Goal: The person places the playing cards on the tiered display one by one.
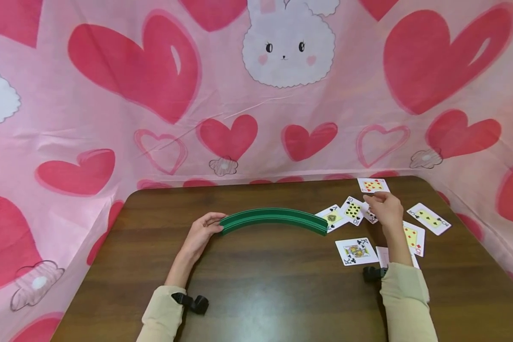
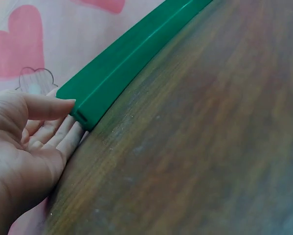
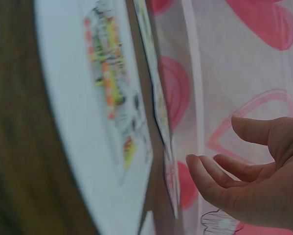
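Note:
A green curved card holder (image 1: pixel 273 216) with a groove along its length lies on the table, bowed toward the far side. My left hand (image 1: pixel 204 229) pinches its left end; in the left wrist view the thumb (image 2: pixel 63 108) is on top and the fingers are below. My right hand (image 1: pixel 386 209) hovers over the playing cards, its thumb and fingers apart with nothing between them in the right wrist view. Nearest it are a partly covered card (image 1: pixel 370 214) and a ten of spades (image 1: pixel 352 210). The ace of spades (image 1: pixel 333 219) touches the holder's right end.
A king of clubs (image 1: pixel 356 251) lies nearer to me. A red seven (image 1: pixel 373 185) is by the table's far edge, a clubs card (image 1: pixel 429 218) and a diamonds card (image 1: pixel 416 239) at the right. My right forearm partly covers another card (image 1: pixel 382 257). Pink heart-patterned cloth (image 1: pixel 282 118) hangs behind the wooden table (image 1: pixel 265 285).

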`<action>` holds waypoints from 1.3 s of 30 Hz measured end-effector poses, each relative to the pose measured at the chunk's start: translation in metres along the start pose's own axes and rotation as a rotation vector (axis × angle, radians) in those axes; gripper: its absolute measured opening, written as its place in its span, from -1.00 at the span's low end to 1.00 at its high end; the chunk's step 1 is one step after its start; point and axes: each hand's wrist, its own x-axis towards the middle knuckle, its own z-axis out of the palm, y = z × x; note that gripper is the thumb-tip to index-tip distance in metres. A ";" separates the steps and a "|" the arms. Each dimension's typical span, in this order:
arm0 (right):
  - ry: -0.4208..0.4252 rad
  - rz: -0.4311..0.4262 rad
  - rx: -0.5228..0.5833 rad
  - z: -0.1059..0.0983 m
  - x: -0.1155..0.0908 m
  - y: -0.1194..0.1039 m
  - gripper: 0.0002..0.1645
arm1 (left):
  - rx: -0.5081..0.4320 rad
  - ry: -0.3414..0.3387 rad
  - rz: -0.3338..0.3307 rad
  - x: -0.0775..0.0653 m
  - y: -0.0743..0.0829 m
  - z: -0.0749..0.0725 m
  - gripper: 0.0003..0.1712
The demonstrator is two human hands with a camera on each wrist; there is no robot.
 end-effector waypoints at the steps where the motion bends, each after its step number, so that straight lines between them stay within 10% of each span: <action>1: 0.000 0.010 -0.001 0.001 0.001 0.001 -0.32 | 0.003 -0.004 0.003 0.000 0.000 0.000 -0.61; 16: -0.099 0.056 -0.007 0.005 0.002 0.012 -0.25 | 0.041 0.025 -0.021 -0.002 0.002 0.003 -0.60; 29: -0.219 -0.377 -0.359 0.010 0.006 0.019 -0.33 | 0.055 0.052 -0.017 -0.002 0.002 0.004 -0.62; 39: -0.226 -0.353 -0.459 0.012 0.004 0.019 -0.27 | 0.057 0.055 -0.025 -0.002 0.002 0.005 -0.63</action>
